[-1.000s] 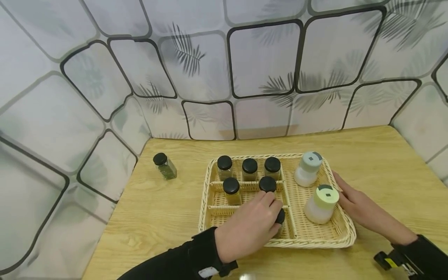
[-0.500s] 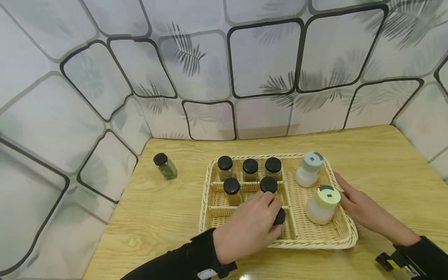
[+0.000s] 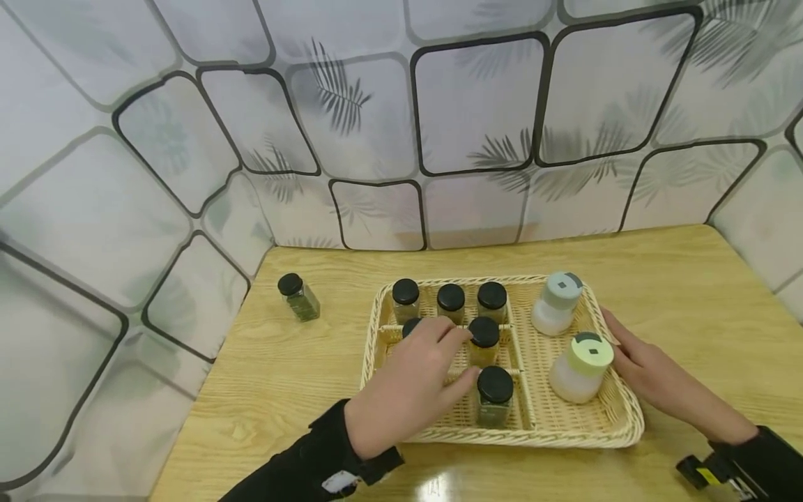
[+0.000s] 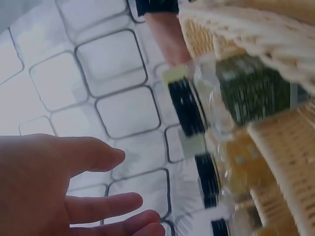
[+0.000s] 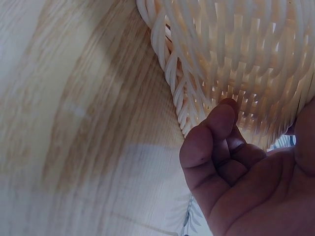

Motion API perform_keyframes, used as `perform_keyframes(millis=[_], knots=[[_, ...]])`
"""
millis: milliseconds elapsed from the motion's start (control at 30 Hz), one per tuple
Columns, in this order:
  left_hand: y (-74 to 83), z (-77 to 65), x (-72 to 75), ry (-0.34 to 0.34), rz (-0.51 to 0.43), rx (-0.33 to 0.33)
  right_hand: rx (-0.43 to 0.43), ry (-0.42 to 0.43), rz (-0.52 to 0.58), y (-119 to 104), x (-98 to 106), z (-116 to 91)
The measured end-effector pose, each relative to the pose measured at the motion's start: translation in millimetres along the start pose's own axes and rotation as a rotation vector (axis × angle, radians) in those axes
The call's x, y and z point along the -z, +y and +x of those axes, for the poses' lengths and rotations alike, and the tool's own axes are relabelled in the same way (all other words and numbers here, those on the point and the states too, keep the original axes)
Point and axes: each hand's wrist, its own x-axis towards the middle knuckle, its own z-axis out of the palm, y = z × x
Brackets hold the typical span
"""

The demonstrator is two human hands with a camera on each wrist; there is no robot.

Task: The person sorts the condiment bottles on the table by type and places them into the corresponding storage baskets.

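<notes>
My left hand (image 3: 410,380) hovers over the left part of a wicker basket (image 3: 546,437), thumb and fingers spread with nothing between them. Just right of its fingertips, a spice jar (image 3: 494,399) with a black lid and green label stands in the front compartment. That jar (image 4: 256,88) also shows beyond the open hand in the left wrist view. Another black-lidded jar (image 3: 484,341) with yellow contents is behind it. My right hand (image 3: 652,373) holds the basket's right side from outside; in the right wrist view its curled fingers (image 5: 197,147) touch the woven wall.
Several black-lidded jars (image 3: 451,300) fill the back compartments. A grey-lidded container (image 3: 555,303) and a yellow-green-lidded one (image 3: 580,369) stand in the basket's right section. One lone jar (image 3: 300,298) is on the wooden table (image 3: 251,404) at left. Patterned fabric (image 3: 477,104) rises behind.
My left hand has let go of the front jar and moved left and up, leaving the jar upright in the front compartment. My right hand stays at the basket's side.
</notes>
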Motion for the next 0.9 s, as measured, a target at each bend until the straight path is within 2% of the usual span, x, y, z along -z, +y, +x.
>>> perform_keyframes(millis=[233,500,733,900], knots=[[-24.4,-4.4,9.3,0.071,0.007,0.122,-0.003,0.000,0.001,1,-2,-1],[-56.8,-18.4,20.2,0.132,-0.005,0.284,0.016,0.013,-0.010,0,-2,-1],[-75.6,-30.0,27.7,0.174,-0.007,0.340,0.018,0.017,-0.011,0,-1,-1],[-86.4,-34.4,33.8,0.205,0.027,0.370,0.011,0.013,0.002,-1,-1,-1]])
